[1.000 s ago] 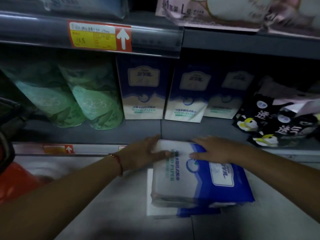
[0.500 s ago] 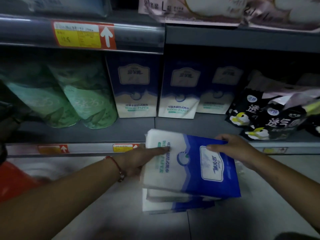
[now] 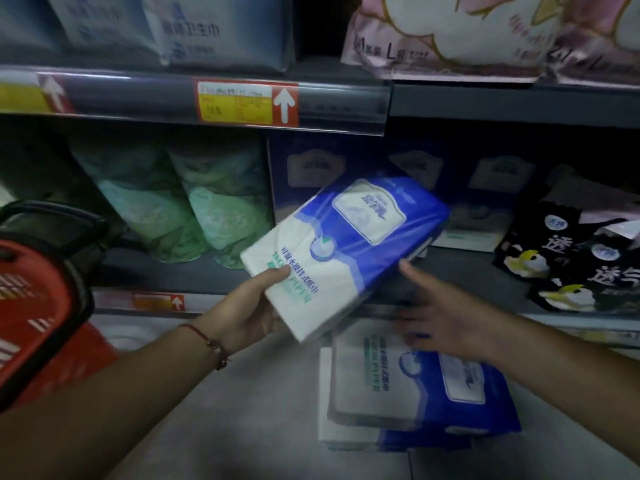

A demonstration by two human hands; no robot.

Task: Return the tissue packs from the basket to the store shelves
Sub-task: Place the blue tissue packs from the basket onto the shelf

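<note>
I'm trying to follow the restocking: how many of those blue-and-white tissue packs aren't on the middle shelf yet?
3: one pack lifted in the left hand, and two stacked below, top pack over bottom pack. More may sit unseen in the red basket.

A white up-arrow on red marks the price tag [image 3: 247, 105] on the upper shelf's front edge; its figures are blurred. The pink pack [image 3: 485, 32] above carries a large "L". The held tissue pack [image 3: 341, 251] bears unreadable Chinese print.

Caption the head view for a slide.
Left hand lifts a blue-and-white tissue pack toward the shelf; right hand open beside it.
</note>
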